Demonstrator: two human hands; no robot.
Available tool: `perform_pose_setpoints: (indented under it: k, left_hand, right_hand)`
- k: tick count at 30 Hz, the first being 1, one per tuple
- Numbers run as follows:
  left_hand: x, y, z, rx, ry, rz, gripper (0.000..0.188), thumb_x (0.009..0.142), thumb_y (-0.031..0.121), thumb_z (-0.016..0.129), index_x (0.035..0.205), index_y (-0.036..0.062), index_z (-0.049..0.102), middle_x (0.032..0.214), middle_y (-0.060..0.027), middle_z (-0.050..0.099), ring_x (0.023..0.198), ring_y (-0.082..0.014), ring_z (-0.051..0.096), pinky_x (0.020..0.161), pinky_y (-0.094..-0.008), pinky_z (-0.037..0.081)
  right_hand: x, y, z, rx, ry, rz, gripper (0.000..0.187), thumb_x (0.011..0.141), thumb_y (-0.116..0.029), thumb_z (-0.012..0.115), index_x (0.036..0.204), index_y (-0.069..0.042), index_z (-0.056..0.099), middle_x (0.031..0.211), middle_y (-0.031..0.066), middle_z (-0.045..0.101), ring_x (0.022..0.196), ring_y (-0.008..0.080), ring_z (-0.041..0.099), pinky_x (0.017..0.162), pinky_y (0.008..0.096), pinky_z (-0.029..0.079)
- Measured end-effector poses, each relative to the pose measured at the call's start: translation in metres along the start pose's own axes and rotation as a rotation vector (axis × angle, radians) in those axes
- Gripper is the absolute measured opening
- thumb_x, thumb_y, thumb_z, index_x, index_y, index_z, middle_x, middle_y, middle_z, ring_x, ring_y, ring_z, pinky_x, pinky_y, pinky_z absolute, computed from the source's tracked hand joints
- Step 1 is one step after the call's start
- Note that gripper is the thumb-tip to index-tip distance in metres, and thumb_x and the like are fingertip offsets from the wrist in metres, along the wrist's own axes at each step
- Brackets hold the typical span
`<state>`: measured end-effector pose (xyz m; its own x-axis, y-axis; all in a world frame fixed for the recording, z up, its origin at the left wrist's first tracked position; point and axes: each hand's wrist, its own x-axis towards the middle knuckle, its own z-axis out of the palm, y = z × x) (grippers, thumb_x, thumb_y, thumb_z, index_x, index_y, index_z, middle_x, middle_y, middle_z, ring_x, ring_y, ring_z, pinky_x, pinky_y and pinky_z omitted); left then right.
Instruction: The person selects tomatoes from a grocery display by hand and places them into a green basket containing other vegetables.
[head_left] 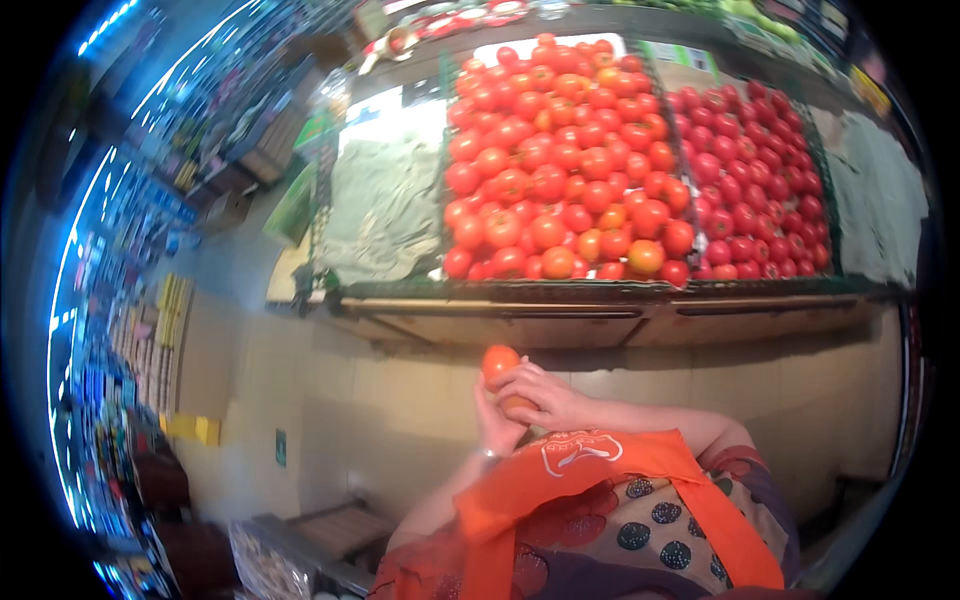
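In front of my orange apron [560, 480], my two hands are together around tomatoes. An orange-red tomato [500, 361] shows at the fingertips, and part of a second tomato [517, 403] shows lower between the hands. My left hand [493, 424] is closed round them from the left and below. From the right, my right hand [545, 392] lies over them with bent fingers. Which hand bears each tomato is partly hidden. Beyond the hands, a large heap of red tomatoes [550, 180] fills a green-edged section of the display stand.
Pinkish-red tomatoes [745, 180] fill the section to the right. Grey-green cloths [380, 205] cover the section at the left. The stand's wooden front edge [500, 318] runs across beyond my hands. Stacked boxes [165, 345] stand on the left floor, and a plastic-wrapped bin [265, 560] is at lower left.
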<state>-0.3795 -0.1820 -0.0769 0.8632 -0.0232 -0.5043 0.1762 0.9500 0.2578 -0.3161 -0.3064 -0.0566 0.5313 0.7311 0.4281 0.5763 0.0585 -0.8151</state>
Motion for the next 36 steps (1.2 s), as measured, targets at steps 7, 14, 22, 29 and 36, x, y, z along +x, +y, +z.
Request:
perform_pose_setpoints:
  k: [7, 14, 22, 29, 36]
  left_hand:
    - [-0.065, 0.075, -0.094, 0.054, 0.041, 0.319, 0.054, 0.087, 0.047, 0.038, 0.119, 0.0047, 0.044, 0.113, -0.0133, 0.05, 0.102, -0.023, 0.052, 0.088, -0.0381, 0.043]
    - [-0.152, 0.154, -0.19, -0.244, 0.046, 0.456, 0.065, 0.077, 0.053, 0.056, 0.123, 0.0096, 0.042, 0.12, -0.0069, 0.049, 0.088, -0.0149, 0.057, 0.077, -0.0322, 0.047]
    - [-0.211, 0.18, -0.247, -0.498, 0.16, 0.644, 0.071, 0.074, 0.051, 0.061, 0.126, 0.0083, 0.038, 0.115, -0.0079, 0.052, 0.083, -0.0163, 0.058, 0.073, -0.0343, 0.047]
    - [-0.18, 0.194, -0.264, -0.631, 0.06, 0.769, 0.067, 0.07, 0.041, 0.069, 0.123, 0.0109, 0.041, 0.119, -0.009, 0.051, 0.085, -0.0173, 0.058, 0.078, -0.036, 0.047]
    - [-0.146, 0.228, -0.248, -0.731, 0.116, 0.997, 0.063, 0.077, 0.054, 0.055, 0.125, 0.0148, 0.043, 0.114, -0.0095, 0.051, 0.084, -0.0182, 0.056, 0.07, -0.0322, 0.049]
  right_hand:
    - [0.062, -0.011, 0.106, 0.331, -0.276, -0.019, 0.021, 0.082, -0.013, 0.057, 0.102, -0.006, 0.056, 0.107, 0.0104, 0.056, 0.1, 0.0283, 0.053, 0.087, 0.0372, 0.042]
    - [0.139, 0.008, 0.162, 0.087, -0.419, 0.301, 0.022, 0.087, -0.022, 0.051, 0.1, -0.008, 0.06, 0.095, 0.0121, 0.063, 0.089, 0.0266, 0.06, 0.079, 0.0352, 0.047]
    - [0.222, 0.031, 0.186, -0.066, -0.542, 0.42, 0.026, 0.084, -0.028, 0.051, 0.101, -0.011, 0.06, 0.095, 0.0138, 0.063, 0.089, 0.0277, 0.06, 0.08, 0.0364, 0.046]
    - [0.345, 0.075, 0.268, -0.174, -0.747, 0.041, 0.024, 0.08, -0.025, 0.053, 0.096, -0.011, 0.064, 0.089, 0.0121, 0.065, 0.082, 0.0289, 0.061, 0.074, 0.0364, 0.048]
    - [0.548, 0.19, 0.368, -0.678, -0.685, 0.167, 0.03, 0.077, -0.035, 0.054, 0.091, -0.01, 0.066, 0.087, 0.015, 0.065, 0.08, 0.0316, 0.062, 0.07, 0.04, 0.049]
